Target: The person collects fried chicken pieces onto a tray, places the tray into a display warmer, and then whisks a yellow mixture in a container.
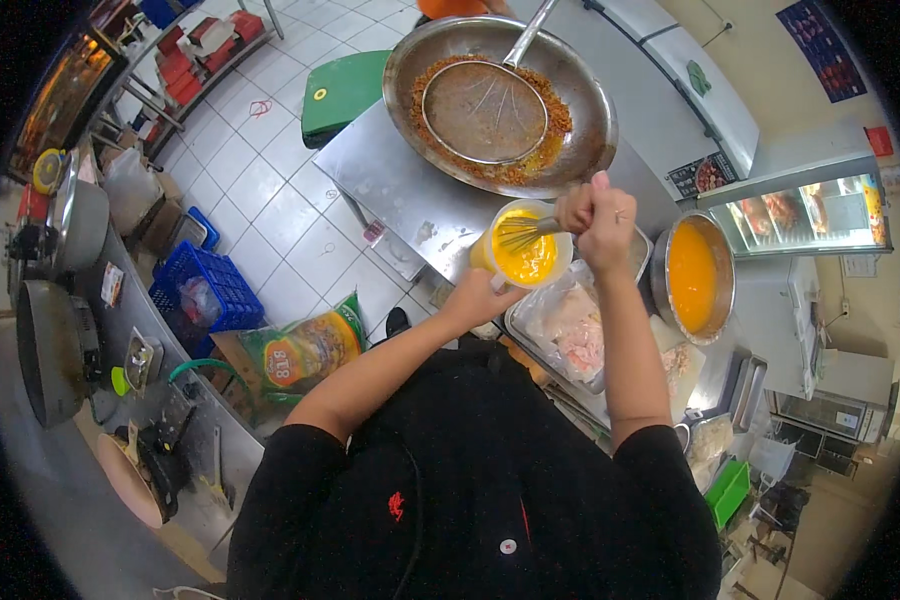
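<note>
My left hand (474, 298) grips the handle of a translucent plastic jug (482, 251) that holds yellow liquid, which looks like beaten egg. In my right hand (598, 223) is the handle of a wire whisk (521, 233), its wires dipping into the jug. Just beyond the jug, a large steel wok (592, 142) stands on a steel table (412, 195). A round mesh strainer (486, 112) lies across the wok, above brown crumbly food (559, 112). To the right of my right hand sits a metal bowl (664, 285) of orange-yellow liquid.
Beside my right forearm, a metal tray holds a plastic bag of pale raw meat (570, 330). A cutting board (686, 375) with chopped pieces lies farther right. On the left are a blue crate (225, 289), a printed sack (311, 352) and a counter with pans (45, 352). A green bin (345, 90) stands behind the table.
</note>
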`<state>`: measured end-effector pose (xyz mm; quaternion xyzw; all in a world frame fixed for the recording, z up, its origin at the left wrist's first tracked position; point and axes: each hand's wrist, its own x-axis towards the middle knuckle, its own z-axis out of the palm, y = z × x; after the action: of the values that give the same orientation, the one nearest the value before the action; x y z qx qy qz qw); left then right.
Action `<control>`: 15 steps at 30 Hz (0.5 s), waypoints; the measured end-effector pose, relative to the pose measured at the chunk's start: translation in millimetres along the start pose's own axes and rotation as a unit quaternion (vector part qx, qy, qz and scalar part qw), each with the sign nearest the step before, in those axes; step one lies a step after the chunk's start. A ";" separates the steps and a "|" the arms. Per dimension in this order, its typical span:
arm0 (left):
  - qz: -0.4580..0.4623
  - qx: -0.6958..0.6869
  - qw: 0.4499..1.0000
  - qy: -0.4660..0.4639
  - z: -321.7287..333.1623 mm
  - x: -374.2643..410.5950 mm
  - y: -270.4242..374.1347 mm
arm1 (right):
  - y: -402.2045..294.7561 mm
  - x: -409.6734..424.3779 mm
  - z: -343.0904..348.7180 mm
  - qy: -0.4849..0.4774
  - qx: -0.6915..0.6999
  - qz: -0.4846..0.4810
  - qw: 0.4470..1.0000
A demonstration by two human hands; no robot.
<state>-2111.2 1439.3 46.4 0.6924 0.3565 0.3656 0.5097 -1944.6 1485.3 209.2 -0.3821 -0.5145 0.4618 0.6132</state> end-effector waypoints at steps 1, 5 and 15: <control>-0.007 0.004 1.000 -0.006 -0.5 0.7 0.1 | 17.4 -3.5 1.2 0.045 -0.032 0.023 0.998; -0.009 0.018 1.000 -0.006 9.2 -4.9 -5.5 | 82.7 -12.3 -11.2 0.171 -0.097 0.097 0.976; -0.004 0.044 0.999 0.028 -1.6 -0.8 11.2 | 72.9 1.3 -28.0 0.239 0.014 0.089 0.967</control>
<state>-2111.6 1436.8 57.5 0.7019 0.3893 0.3672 0.4702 -1929.6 1507.3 135.8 -0.5170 -0.3106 0.4166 0.6802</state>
